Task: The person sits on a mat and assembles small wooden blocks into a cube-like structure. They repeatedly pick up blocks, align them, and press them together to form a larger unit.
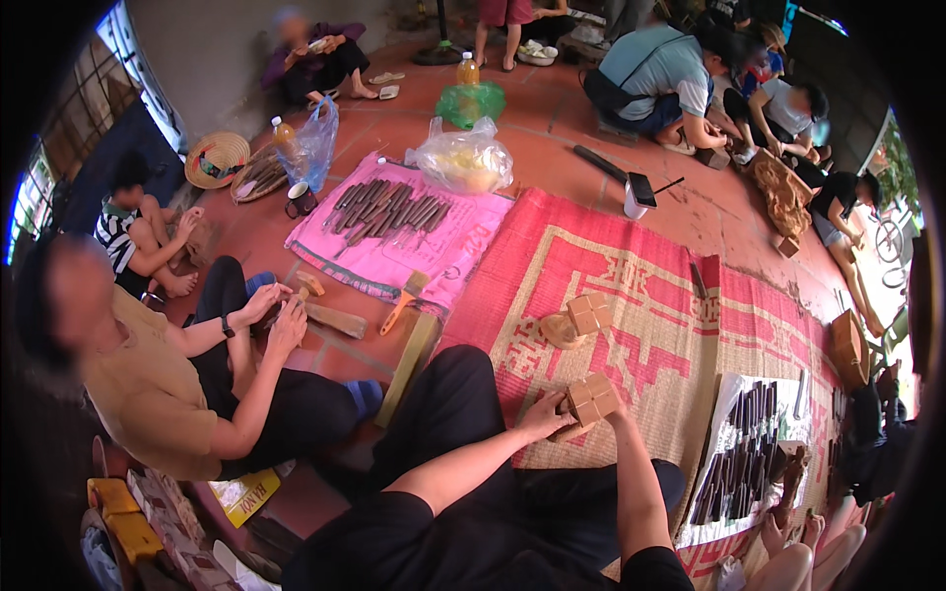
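My left hand (pixel 544 415) and my right hand (pixel 617 408) both grip a small square wooden block (pixel 591 397) with grooves cut across its top. I hold it just above the red and straw woven mat (pixel 650 325), beyond my raised knee in black trousers (pixel 448 394). A second grooved wooden block (pixel 589 313) lies on the mat further out, touching a rounded wooden piece (pixel 559 331).
A pink cloth (pixel 463 246) carries several dark chisels (pixel 389 207). More chisels lie on a white sheet (pixel 729 394) at my right. A person in a tan shirt (pixel 148 384) works wood at my left. A wooden plank (pixel 409 360) and other people carving lie beyond.
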`<action>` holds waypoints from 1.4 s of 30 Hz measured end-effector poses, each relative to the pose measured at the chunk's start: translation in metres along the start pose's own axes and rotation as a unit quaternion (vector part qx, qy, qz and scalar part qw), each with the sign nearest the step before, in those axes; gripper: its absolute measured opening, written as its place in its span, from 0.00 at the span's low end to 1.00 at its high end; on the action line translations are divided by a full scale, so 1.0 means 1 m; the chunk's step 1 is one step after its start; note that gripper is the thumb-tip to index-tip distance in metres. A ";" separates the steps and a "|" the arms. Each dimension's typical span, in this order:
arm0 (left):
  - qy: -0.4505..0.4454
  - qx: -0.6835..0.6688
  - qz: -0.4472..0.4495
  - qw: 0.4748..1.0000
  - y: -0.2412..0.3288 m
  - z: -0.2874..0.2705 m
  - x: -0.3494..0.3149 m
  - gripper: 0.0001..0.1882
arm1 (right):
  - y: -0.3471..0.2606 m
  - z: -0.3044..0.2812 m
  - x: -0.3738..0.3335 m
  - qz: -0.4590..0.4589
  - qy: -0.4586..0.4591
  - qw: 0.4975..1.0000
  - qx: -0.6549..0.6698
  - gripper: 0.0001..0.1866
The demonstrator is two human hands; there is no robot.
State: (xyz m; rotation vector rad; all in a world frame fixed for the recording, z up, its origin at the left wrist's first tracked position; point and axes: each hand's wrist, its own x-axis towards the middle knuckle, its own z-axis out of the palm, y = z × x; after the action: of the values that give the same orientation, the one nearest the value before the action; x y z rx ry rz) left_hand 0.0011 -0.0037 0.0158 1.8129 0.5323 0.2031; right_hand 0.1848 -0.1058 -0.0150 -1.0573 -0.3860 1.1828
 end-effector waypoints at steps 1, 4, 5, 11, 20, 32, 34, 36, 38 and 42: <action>0.003 -0.002 0.000 1.000 -0.001 0.000 -0.001 0.34 | 0.007 -0.002 0.003 0.000 0.008 1.000 0.012 0.17; -0.003 0.011 -0.021 1.000 0.001 -0.003 -0.002 0.35 | 0.018 -0.002 -0.002 0.007 0.029 0.992 0.123 0.18; -0.002 0.017 -0.027 0.999 0.002 -0.006 -0.001 0.35 | 0.017 -0.002 -0.004 0.004 0.029 0.992 0.124 0.18; 0.006 0.031 -0.004 0.999 -0.008 -0.002 -0.002 0.32 | -0.005 0.006 -0.027 -0.016 0.040 0.991 -0.129 0.17; 0.008 0.018 0.013 1.000 -0.002 -0.010 -0.003 0.35 | 0.033 -0.009 0.005 -0.049 0.061 0.997 -0.014 0.15; -0.020 0.041 0.025 0.999 -0.013 -0.002 0.003 0.36 | 0.010 0.009 -0.008 -0.050 0.071 0.972 -0.216 0.12; -0.029 0.012 0.051 0.998 -0.010 0.000 0.005 0.37 | 0.018 -0.020 0.001 -0.128 0.021 0.697 -0.705 0.11; -0.026 0.035 0.015 0.999 -0.008 -0.006 0.004 0.36 | 0.019 -0.004 0.008 -0.112 0.040 0.874 -0.471 0.10; -0.022 0.046 -0.003 0.999 -0.011 -0.008 0.000 0.35 | 0.007 0.028 -0.011 -0.013 0.049 0.991 0.123 0.09; -0.014 0.034 0.048 0.998 -0.018 -0.006 0.000 0.36 | -0.017 0.042 -0.036 -0.141 0.027 0.936 -0.322 0.08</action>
State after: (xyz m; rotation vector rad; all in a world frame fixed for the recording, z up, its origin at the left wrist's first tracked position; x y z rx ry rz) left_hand -0.0062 0.0055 0.0010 1.9067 0.4371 0.2284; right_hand 0.1492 -0.1178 0.0293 -1.5314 -0.8913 0.7728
